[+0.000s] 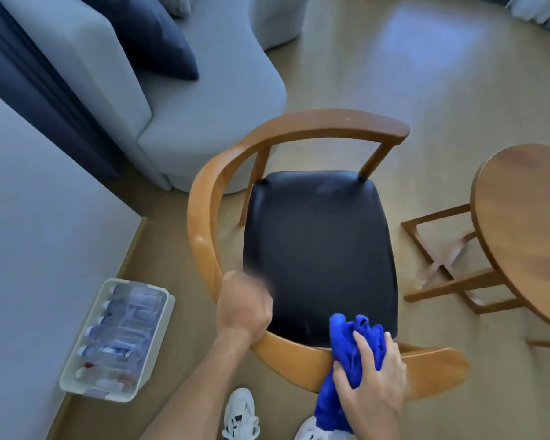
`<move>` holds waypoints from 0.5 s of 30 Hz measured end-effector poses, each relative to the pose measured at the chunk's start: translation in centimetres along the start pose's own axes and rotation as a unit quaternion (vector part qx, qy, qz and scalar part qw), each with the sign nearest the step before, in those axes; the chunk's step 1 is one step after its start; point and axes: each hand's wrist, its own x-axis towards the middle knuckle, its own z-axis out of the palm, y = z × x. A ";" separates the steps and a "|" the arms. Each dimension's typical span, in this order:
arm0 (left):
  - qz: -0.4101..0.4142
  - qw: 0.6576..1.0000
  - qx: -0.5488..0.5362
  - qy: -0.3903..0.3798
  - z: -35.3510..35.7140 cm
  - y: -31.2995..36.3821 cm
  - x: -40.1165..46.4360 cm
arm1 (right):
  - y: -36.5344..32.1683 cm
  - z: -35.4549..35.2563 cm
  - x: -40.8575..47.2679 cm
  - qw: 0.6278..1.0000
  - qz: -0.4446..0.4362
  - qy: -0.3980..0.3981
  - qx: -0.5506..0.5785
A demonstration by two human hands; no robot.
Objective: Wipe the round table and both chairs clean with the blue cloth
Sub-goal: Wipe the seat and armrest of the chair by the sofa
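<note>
Chair [318,249]: wooden, curved backrest rail, black padded seat, standing on the floor just left of the round table [527,223].
Left hand [243,308]: fingers curled round the backrest rail at the seat's near-left corner, gripping it.
Right hand [373,379]: clamped on the bunched blue cloth [346,369], pressing it onto the rail at the seat's near edge.
Cloth: part hangs below the rail.
Tray [116,339]: white, holding bottles, on the floor by the wall.
Sofa [185,100]: grey, behind the chair.
</note>
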 end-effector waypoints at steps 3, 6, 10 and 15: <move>-0.001 0.999 -0.036 0.003 -0.4 0.0 0.0 | -2.3 1.4 -0.4 0.998 -0.059 0.026 -0.022; -0.012 0.993 -0.119 0.025 -0.7 -0.2 -0.1 | -3.1 2.2 -0.2 0.994 -0.098 0.036 -0.037; -0.051 0.971 -0.232 0.037 -1.6 -0.1 -0.2 | -3.2 2.6 -0.4 0.987 -0.154 0.020 -0.045; -0.096 0.949 -0.285 0.095 -3.6 0.1 0.5 | -6.9 3.8 1.2 0.956 -0.293 -0.005 0.032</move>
